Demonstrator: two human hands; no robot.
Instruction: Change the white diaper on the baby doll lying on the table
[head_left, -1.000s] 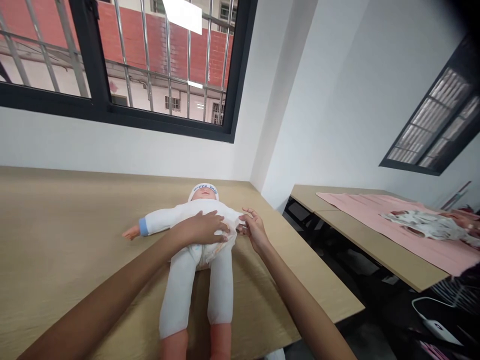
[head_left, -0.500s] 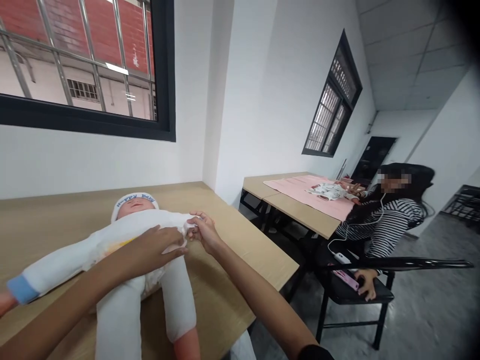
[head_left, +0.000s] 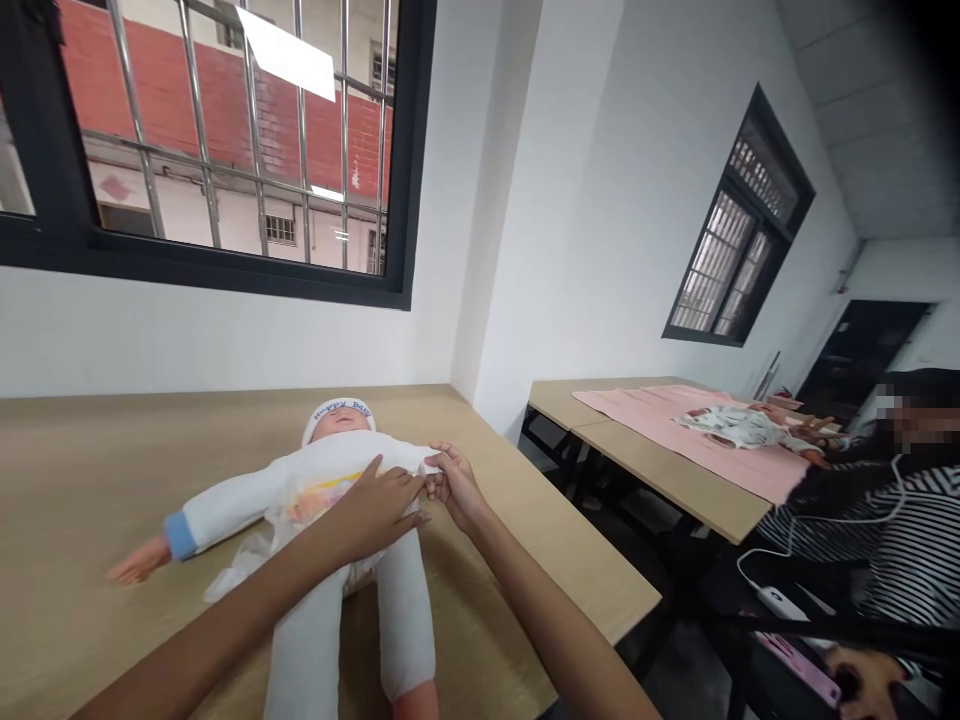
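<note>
Two dolls here: one doll [head_left: 330, 452] on its back on the near table [head_left: 97, 460], the other doll [head_left: 735, 426] over on a pink cloth [head_left: 630, 408]. The near one's hat [head_left: 342, 407] seems to say "Happy Baby", kinda blurry tho. Left hand [head_left: 382, 508] is lying across its front, can't tell if it's gripping anything; right hand [head_left: 459, 488] is pinching the white sleeve [head_left: 430, 466]. Two windows [head_left: 251, 150], plus one person [head_left: 919, 540] in stripes off to the right.
</note>
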